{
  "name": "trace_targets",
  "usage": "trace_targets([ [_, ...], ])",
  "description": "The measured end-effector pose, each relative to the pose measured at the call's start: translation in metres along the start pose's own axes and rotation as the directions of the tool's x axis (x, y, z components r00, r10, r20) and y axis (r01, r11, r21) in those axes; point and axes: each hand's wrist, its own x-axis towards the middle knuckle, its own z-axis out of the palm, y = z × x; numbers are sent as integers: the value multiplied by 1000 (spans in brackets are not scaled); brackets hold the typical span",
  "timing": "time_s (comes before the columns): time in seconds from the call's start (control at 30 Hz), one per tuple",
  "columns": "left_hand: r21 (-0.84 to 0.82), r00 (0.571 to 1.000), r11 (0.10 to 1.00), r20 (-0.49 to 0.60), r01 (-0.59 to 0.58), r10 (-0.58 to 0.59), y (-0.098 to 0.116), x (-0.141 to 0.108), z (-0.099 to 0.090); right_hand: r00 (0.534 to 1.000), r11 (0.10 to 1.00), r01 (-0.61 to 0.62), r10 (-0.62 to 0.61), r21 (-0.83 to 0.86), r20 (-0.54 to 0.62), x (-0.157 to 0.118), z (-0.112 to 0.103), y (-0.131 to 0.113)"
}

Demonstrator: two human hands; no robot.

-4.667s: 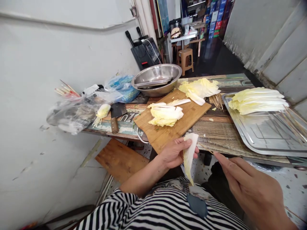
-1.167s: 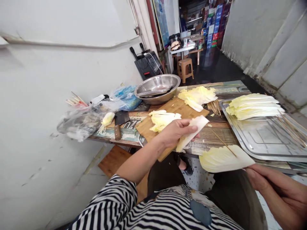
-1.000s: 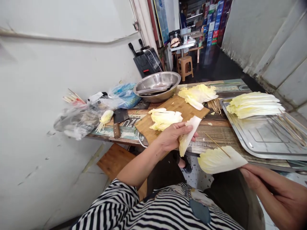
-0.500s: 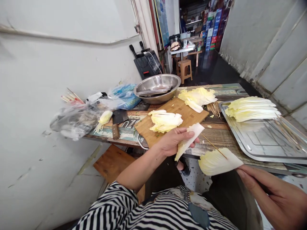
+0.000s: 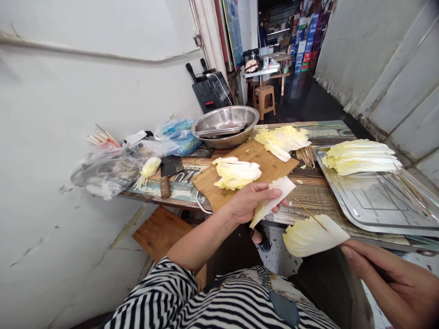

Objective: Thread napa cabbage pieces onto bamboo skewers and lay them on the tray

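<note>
My left hand [image 5: 255, 198] is closed on a pale cabbage leaf [image 5: 284, 184], thumb on top, just past the front edge of the table. Lower right, my right hand [image 5: 380, 274] pinches the white end of another cabbage leaf [image 5: 317, 235]. A thin wooden skewer [image 5: 305, 208] sticks out of this leaf, its tip close to the leaf in my left hand; whether it touches is unclear. Cut cabbage leaves [image 5: 237, 173] lie on a wooden cutting board [image 5: 209, 185], more leaves [image 5: 283, 139] at its far end. Beside them is a bundle of skewers [image 5: 306, 156].
At right a metal tray [image 5: 370, 201] holds skewered cabbage leaves [image 5: 361, 156]. A steel basin [image 5: 226, 121] stands behind the board. Left of it are a cleaver [image 5: 168, 176], enoki mushrooms [image 5: 149, 171] and plastic bags [image 5: 116, 169]. A brown stool [image 5: 264, 100] stands farther back.
The right hand and its skewered leaf have dropped slightly. The left hand's leaf has shifted a little to the right. Both hands keep their hold.
</note>
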Motion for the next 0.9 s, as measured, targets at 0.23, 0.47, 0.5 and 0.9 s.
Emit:
trace_targets([
  [0.23, 162, 999, 986, -35, -23, 29, 1, -2, 2, 992, 995, -102, 100, 21, 76, -3, -2, -5],
  [0.47, 286, 994, 955, -45, -78, 95, -1, -6, 5, 983, 993, -114, 114, -10, 143, -6, -8, 13],
  [0.5, 300, 993, 950, -43, -91, 109, -2, -6, 5, 984, 993, -115, 114, -3, 140, -6, -7, 12],
  [0.9, 313, 996, 946, 54, -88, 75, -7, -6, 5, 981, 983, -173, 165, 66, 107, 8, -2, -13],
])
